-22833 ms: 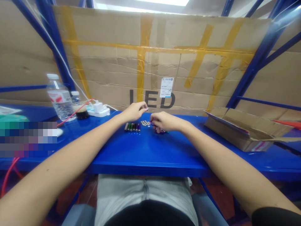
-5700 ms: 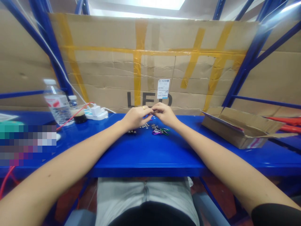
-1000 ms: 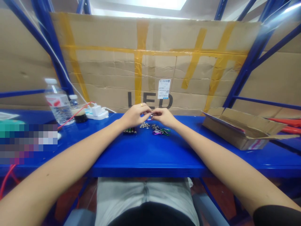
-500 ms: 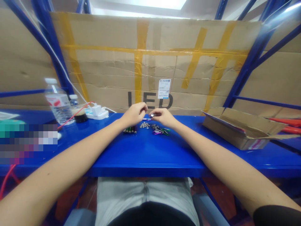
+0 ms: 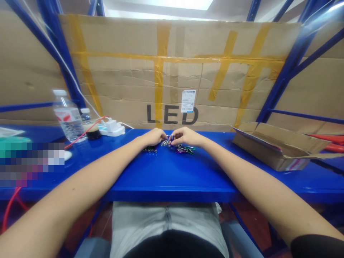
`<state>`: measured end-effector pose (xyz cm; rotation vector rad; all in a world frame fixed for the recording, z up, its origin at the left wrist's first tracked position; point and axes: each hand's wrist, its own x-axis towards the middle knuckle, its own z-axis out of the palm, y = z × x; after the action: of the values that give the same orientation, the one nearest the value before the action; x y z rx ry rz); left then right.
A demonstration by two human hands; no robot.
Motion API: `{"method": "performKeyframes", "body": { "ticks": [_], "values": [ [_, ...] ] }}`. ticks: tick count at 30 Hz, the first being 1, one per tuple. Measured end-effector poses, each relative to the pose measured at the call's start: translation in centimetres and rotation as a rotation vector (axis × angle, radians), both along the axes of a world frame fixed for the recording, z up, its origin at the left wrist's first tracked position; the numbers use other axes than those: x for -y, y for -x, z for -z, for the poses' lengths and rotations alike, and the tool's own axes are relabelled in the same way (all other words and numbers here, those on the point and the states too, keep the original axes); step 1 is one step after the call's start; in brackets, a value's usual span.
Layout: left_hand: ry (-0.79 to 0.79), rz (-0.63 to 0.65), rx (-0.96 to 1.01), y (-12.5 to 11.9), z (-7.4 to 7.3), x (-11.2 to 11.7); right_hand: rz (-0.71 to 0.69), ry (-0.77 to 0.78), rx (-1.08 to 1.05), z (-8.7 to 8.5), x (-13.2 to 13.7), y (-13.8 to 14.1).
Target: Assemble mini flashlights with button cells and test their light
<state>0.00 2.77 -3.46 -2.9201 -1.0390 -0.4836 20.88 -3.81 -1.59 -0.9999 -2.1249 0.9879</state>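
Note:
My right hand (image 5: 185, 137) pinches a small blue-purple metal tube (image 5: 172, 140), held roughly upright between thumb and fingertips. Just left of it, my left hand (image 5: 155, 137) has its fingers bent together low over the table; whatever they hold is hidden. Between the hands lies a small pile of round silver discs (image 5: 165, 143). Partly covered by my left hand is a row of dark tubes (image 5: 150, 150) with shiny ends. Below my right hand sits a heap of coloured carabiner clips (image 5: 185, 149), pink and green, with small metal parts.
The blue table (image 5: 172, 172) runs up to a large taped cardboard box (image 5: 129, 82). An open cardboard carton (image 5: 271, 147) stands on the right. On the left are a water bottle (image 5: 68, 123), a cup of dark liquid (image 5: 92, 130), a white power strip (image 5: 113, 129) and a red cable (image 5: 83, 132).
Both hands have come down towards the table. The tube in my right hand has turned from facing me end-on to roughly upright. My left hand now covers more of the dark tubes.

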Motion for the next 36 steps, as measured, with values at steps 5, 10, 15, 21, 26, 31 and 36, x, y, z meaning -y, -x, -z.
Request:
{"method": "performKeyframes", "body": {
  "ticks": [5,10,15,21,26,31,36],
  "values": [
    [0.054,-0.066,0.014,0.2,-0.2,-0.9,-0.025,0.011,0.047,0.1,0.1,0.0],
    [0.244,-0.234,0.065,0.8,-0.8,-1.0,-0.018,0.016,0.078,0.1,0.3,0.1],
    [0.286,-0.218,0.124,0.9,-1.2,-0.6,-0.014,-0.013,0.099,0.2,0.3,0.2],
    [0.124,-0.149,0.155,1.2,-1.0,-0.7,-0.024,-0.031,0.108,0.4,0.1,0.2],
    [0.079,-0.066,0.318,1.3,-2.5,1.4,-0.006,-0.052,0.128,0.2,0.3,0.1],
    [0.234,0.05,0.467,0.5,-3.7,3.9,0.047,-0.093,0.115,-0.1,0.3,-0.2],
    [0.24,0.102,0.479,-0.2,-3.5,4.6,0.064,-0.094,0.097,0.1,-0.1,-0.5]
  ]
}}
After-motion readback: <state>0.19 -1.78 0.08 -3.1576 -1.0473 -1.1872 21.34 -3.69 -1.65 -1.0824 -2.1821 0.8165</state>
